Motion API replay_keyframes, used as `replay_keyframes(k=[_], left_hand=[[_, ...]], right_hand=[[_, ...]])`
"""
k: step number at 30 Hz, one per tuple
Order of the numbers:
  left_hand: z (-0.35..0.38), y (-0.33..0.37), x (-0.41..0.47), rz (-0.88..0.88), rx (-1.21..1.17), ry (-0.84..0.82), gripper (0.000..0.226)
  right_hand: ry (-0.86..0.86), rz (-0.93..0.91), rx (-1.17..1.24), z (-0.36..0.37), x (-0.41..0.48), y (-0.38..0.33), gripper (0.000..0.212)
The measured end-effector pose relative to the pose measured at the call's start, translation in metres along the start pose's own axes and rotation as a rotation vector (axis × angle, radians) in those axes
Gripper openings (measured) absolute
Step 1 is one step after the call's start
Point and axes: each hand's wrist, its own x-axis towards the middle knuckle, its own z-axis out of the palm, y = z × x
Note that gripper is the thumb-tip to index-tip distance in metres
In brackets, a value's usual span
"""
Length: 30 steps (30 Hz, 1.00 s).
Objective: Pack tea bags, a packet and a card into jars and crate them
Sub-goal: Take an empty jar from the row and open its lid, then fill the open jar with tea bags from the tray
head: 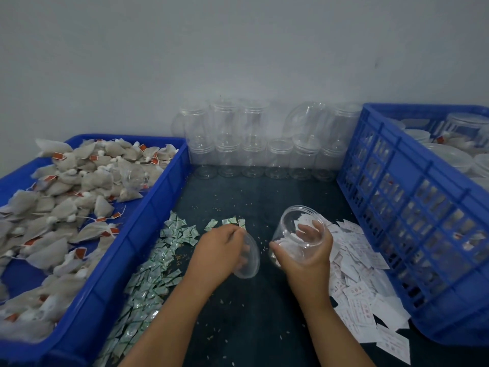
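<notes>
Your right hand (304,256) grips the jar (299,221), mouth tilted up toward you. Left hand (222,250) holds the lid (251,263) and is nearer the tea bags (66,207).

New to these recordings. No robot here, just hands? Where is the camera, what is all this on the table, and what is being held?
No machine here: a person works bare-handed, and the one picture comes from a camera worn on their head, looking down. The left hand grips a clear lid; the right hand grips a clear jar, its open mouth toward the camera. On the dark table: a blue tray of tea bags at left, small green packets beside it, white cards at right, empty jars stacked by the wall, and a blue crate holding lidded jars.
</notes>
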Motion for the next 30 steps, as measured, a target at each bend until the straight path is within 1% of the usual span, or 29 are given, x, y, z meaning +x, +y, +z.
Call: replay_keyframes(k=[2, 4, 7, 9, 12, 15, 18, 21, 23, 24, 28, 29, 30], left_hand=[[-0.003, -0.018, 0.005, 0.035, 0.027, 0.078, 0.018], [-0.004, -0.036, 0.009, 0.11, 0.213, 0.153, 0.015], [-0.003, -0.055, 0.01, 0.191, 0.607, 0.211, 0.035], [-0.003, -0.058, 0.008, 0.202, 0.753, 0.232, 0.046], [-0.005, -0.055, 0.005, 0.225, 0.739, 0.257, 0.049], [-0.019, -0.035, -0.001, 0.281, 0.624, 0.31, 0.039], [-0.053, -0.004, -0.005, 0.338, 0.568, 0.33, 0.028], [-0.1, 0.028, 0.0, 0.359, 0.545, 0.327, 0.03], [-0.134, 0.044, 0.014, 0.305, 0.611, 0.264, 0.028], [-0.151, 0.048, 0.025, 0.238, 0.679, 0.206, 0.028], [-0.218, 0.037, 0.061, -0.209, 1.116, -0.121, 0.033], [-0.23, 0.029, 0.062, -0.316, 1.222, -0.204, 0.039], [-0.237, 0.019, 0.061, -0.406, 1.306, -0.279, 0.052]], right_hand=[[-0.046, 0.019, 0.039, 0.002, -0.003, -0.001, 0.095], [-0.11, -0.002, 0.038, 0.004, -0.007, -0.001, 0.09], [-0.235, -0.034, 0.001, 0.006, -0.011, -0.001, 0.092], [-0.301, -0.046, -0.02, 0.007, -0.012, -0.001, 0.094], [-0.335, -0.061, -0.056, 0.006, -0.012, 0.0, 0.097], [-0.341, -0.062, -0.063, 0.003, -0.012, 0.003, 0.099], [-0.357, -0.041, -0.054, 0.004, -0.014, 0.004, 0.1], [-0.38, -0.022, -0.042, 0.005, -0.016, 0.003, 0.1], [-0.392, -0.023, -0.043, 0.006, -0.017, 0.0, 0.098], [-0.398, -0.024, -0.044, 0.007, -0.017, -0.001, 0.098], [-0.417, -0.031, -0.044, 0.008, -0.017, -0.003, 0.096], [-0.418, -0.037, -0.042, 0.008, -0.017, -0.002, 0.095], [-0.416, -0.044, -0.041, 0.008, -0.016, -0.001, 0.095]])
